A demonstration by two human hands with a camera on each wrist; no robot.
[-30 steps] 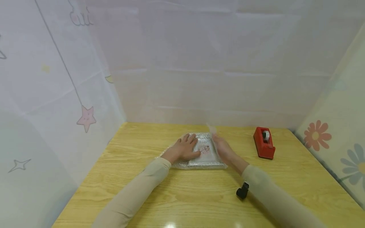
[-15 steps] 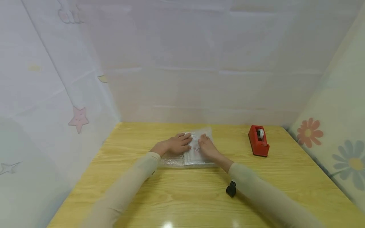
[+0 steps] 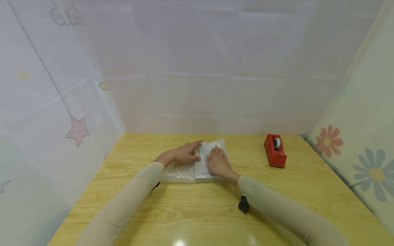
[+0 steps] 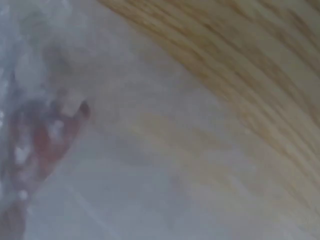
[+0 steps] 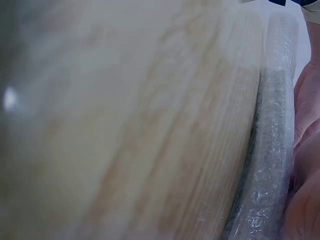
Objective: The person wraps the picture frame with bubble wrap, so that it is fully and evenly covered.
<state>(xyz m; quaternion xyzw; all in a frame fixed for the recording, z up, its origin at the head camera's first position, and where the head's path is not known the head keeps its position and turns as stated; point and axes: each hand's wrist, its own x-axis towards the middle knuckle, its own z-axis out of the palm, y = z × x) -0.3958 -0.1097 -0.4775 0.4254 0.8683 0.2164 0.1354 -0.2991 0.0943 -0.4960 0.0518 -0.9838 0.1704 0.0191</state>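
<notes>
A flat rectangular item (image 3: pixel 201 168) lies on the table in clear bubble wrap (image 3: pixel 180 174), which extends past its left side. A flap of the wrap covers its right part. My right hand (image 3: pixel 219 163) rests on this flap with the palm down and the fingers extended. At the item's left edge is my left hand (image 3: pixel 184 153), its fingers straight and pointing right. The wrapped edge (image 5: pixel 267 160) shows side-on in the right wrist view, next to the skin of a hand (image 5: pixel 307 205). In the left wrist view, blurred film lies close over a reddish patch (image 4: pixel 50 140).
A red tape dispenser (image 3: pixel 275 151) with a tape roll stands at the right on the wooden table (image 3: pixel 191 212). Behind the table hangs a pale sheet (image 3: pixel 200 85), with printed sheets at both sides. A small black device (image 3: pixel 244 205) sits under the right wrist.
The right hand has moved left from the wrap's lifted right edge onto the item, laying the flap over it. The left hand has slid left off the middle. The head view has shifted slightly.
</notes>
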